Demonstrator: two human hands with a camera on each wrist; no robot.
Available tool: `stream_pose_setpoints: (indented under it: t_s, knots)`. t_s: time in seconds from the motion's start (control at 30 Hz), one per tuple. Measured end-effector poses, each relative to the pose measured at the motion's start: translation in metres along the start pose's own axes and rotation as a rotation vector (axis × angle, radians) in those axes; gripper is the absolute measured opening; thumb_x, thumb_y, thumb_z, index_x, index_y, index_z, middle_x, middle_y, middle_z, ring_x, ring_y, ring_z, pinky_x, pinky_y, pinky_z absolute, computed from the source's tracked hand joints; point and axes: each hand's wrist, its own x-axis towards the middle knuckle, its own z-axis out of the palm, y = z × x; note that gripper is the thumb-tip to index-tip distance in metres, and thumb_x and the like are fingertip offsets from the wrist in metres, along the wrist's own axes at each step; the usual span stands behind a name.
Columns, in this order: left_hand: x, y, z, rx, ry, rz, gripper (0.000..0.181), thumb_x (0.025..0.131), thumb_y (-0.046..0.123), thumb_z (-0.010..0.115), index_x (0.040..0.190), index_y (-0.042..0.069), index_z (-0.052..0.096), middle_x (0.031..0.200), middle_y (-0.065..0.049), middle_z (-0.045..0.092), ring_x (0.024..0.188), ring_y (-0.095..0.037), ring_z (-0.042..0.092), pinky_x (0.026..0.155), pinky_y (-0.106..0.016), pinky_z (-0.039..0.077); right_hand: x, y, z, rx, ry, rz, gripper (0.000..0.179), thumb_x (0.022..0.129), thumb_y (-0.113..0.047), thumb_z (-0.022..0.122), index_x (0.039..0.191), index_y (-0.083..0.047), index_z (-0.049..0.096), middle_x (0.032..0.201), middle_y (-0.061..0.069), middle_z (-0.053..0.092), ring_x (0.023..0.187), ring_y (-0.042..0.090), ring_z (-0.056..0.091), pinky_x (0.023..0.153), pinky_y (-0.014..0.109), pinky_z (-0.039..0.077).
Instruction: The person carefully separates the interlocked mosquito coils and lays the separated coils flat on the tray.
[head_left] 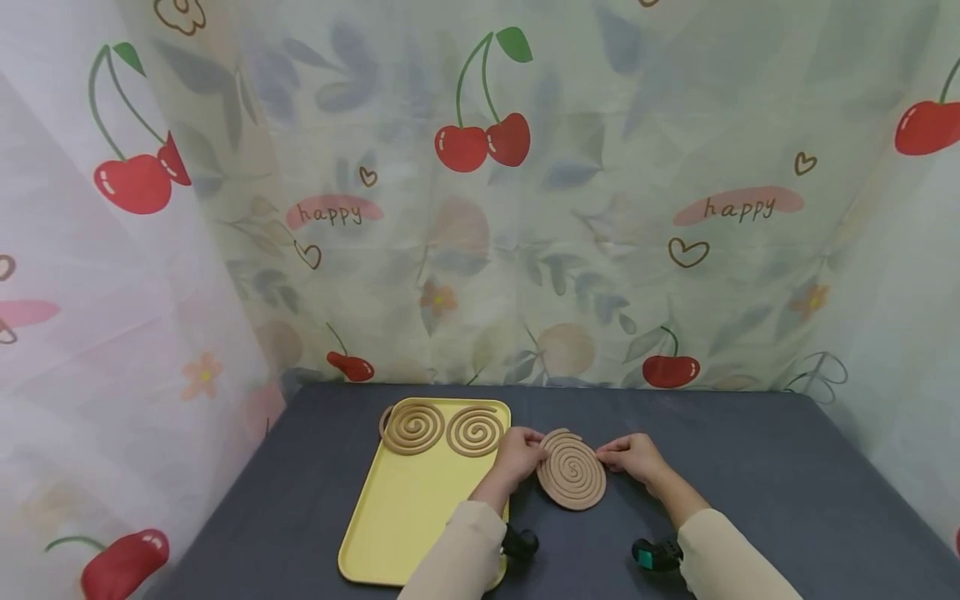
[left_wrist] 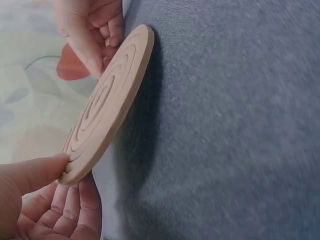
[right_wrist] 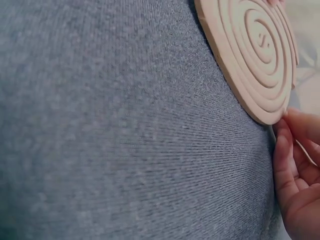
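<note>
A pair of mosquito coils (head_left: 572, 472), nested into one tan spiral disc, is held tilted just above the dark table, right of the tray. My left hand (head_left: 519, 455) pinches its left edge; in the left wrist view the thumb lies on the disc's face (left_wrist: 107, 107) with fingers beneath. At the opposite edge, my right hand (head_left: 634, 457) pinches the rim between thumb and forefinger, seen close in the right wrist view beside the disc. Two separated coils, a left one (head_left: 414, 428) and a right one (head_left: 476, 432), lie at the far end of the yellow tray (head_left: 412, 525).
The left coil overhangs the tray's far left corner. A dark grey cloth (head_left: 585, 550) covers the table. Patterned curtains (head_left: 510, 250) rise behind and at both sides. Black wrist devices (head_left: 657, 555) sit below the sleeves.
</note>
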Motion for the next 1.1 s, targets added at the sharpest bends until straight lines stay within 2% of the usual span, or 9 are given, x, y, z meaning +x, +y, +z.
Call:
stream_pose_setpoints:
  t_s: [0.2, 0.43, 0.7, 0.87, 1.1]
  knots:
    - [-0.006, -0.003, -0.008, 0.018, -0.003, 0.028, 0.015, 0.078, -0.002, 0.066, 0.092, -0.006, 0.067, 0.072, -0.007, 0.063, 0.059, -0.006, 0.052, 0.053, -0.020, 0.047, -0.004, 0.001, 0.001, 0.021, -0.050, -0.035, 0.021, 0.084, -0.015, 0.068, 0.093, 0.004, 0.071, 0.086, 0.008, 0.072, 0.069, 0.009, 0.062, 0.065, 0.027, 0.053]
    - [-0.017, -0.001, -0.016, -0.011, -0.021, 0.049, 0.014, 0.080, 0.000, 0.067, 0.092, -0.006, 0.066, 0.074, -0.008, 0.064, 0.060, -0.006, 0.053, 0.055, -0.021, 0.048, -0.010, 0.002, 0.005, 0.043, -0.071, -0.031, 0.023, 0.083, -0.016, 0.069, 0.095, 0.003, 0.071, 0.086, 0.007, 0.072, 0.070, 0.009, 0.062, 0.066, 0.027, 0.053]
    - [-0.030, 0.002, -0.020, 0.022, 0.019, 0.131, 0.011, 0.080, 0.004, 0.069, 0.088, -0.004, 0.069, 0.072, -0.009, 0.066, 0.060, -0.005, 0.054, 0.052, -0.019, 0.046, -0.013, 0.003, 0.009, 0.111, -0.062, -0.031, 0.022, 0.083, -0.015, 0.068, 0.094, 0.004, 0.070, 0.084, 0.006, 0.071, 0.071, 0.009, 0.063, 0.066, 0.027, 0.054]
    - [-0.039, 0.002, -0.024, 0.058, 0.035, 0.157, 0.012, 0.079, 0.004, 0.070, 0.089, -0.003, 0.069, 0.074, -0.009, 0.067, 0.062, -0.005, 0.054, 0.052, -0.018, 0.045, -0.018, 0.004, 0.011, 0.144, -0.104, -0.039, 0.025, 0.083, -0.017, 0.069, 0.096, 0.005, 0.070, 0.084, 0.005, 0.072, 0.071, 0.008, 0.063, 0.067, 0.027, 0.054]
    - [-0.053, 0.004, -0.025, 0.058, 0.044, 0.185, 0.012, 0.079, 0.004, 0.070, 0.089, -0.002, 0.070, 0.072, -0.007, 0.066, 0.060, -0.003, 0.055, 0.051, -0.017, 0.046, -0.031, 0.006, 0.013, 0.223, -0.138, -0.026, 0.028, 0.082, -0.016, 0.070, 0.098, 0.007, 0.069, 0.083, 0.001, 0.071, 0.071, 0.005, 0.063, 0.067, 0.024, 0.053]
